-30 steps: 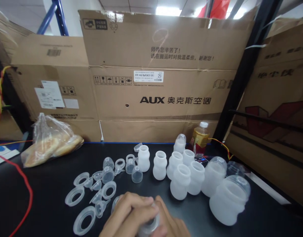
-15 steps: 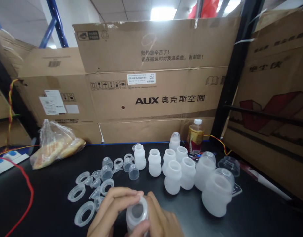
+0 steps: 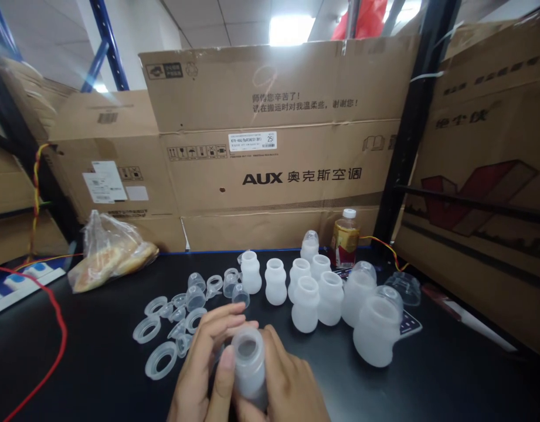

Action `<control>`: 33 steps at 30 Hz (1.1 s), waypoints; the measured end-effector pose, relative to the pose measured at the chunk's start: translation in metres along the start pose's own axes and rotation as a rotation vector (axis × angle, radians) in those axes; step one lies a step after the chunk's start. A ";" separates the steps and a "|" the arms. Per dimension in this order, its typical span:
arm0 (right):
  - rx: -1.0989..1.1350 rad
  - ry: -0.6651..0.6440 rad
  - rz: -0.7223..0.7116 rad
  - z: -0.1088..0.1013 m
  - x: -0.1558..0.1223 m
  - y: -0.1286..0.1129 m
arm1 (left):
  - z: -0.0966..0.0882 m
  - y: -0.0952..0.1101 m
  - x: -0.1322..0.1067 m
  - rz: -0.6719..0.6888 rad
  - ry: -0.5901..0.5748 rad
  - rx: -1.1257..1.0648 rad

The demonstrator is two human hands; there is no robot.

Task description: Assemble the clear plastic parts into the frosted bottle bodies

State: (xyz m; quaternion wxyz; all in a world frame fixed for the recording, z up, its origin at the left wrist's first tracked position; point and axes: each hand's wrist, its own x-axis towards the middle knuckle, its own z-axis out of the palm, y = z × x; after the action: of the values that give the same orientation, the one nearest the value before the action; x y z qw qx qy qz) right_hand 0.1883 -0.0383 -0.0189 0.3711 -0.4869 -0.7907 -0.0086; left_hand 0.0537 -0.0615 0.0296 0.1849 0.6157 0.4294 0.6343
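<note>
At the front of the black table a translucent white baby bottle (image 3: 250,369) stands between my hands, its round open mouth facing up toward me. My left hand (image 3: 203,363) is curved around its left side, with the thumb pressed near the rim and the fingers reaching behind. My right hand (image 3: 287,375) wraps the other side, fingers bent. Beyond my hands stand several more open baby bottles (image 3: 305,305). To the left lie several clear collar rings (image 3: 161,360), teats (image 3: 179,329) and domed caps (image 3: 194,297).
Larger bottles with clear caps (image 3: 377,331) stand at the right. A drink bottle (image 3: 345,237) and a bag of bread (image 3: 114,258) are at the back, before a cardboard wall (image 3: 270,199). A red cable (image 3: 58,316) runs along the left, and a knife-like object (image 3: 472,322) lies right.
My left thumb has shifted up to the bottle's rim, and the left fingers are raised slightly. The bottle stays between both hands. The whole view has shifted a little.
</note>
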 end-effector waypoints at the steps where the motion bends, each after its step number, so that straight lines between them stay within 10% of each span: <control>1: 0.000 -0.006 0.000 -0.001 0.001 0.000 | 0.004 0.000 -0.002 -0.025 0.007 -0.024; 7: 0.019 0.004 0.010 -0.001 -0.001 -0.002 | 0.015 -0.007 0.006 -0.131 -0.038 -0.078; 12: -0.013 0.038 0.038 0.002 -0.006 -0.002 | -0.014 -0.021 0.012 -0.224 -0.014 -0.211; 21: -0.055 0.014 -0.027 0.005 -0.006 0.010 | -0.011 -0.020 0.018 -0.027 -0.399 -0.069; 33: -0.044 0.052 0.019 0.004 -0.008 0.005 | -0.041 -0.008 0.015 -0.136 0.042 0.171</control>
State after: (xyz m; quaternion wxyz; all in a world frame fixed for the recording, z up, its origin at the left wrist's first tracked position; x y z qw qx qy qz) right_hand 0.1917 -0.0409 -0.0283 0.3808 -0.5021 -0.7757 -0.0350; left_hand 0.0105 -0.0590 0.0380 0.1654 0.5850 0.5266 0.5943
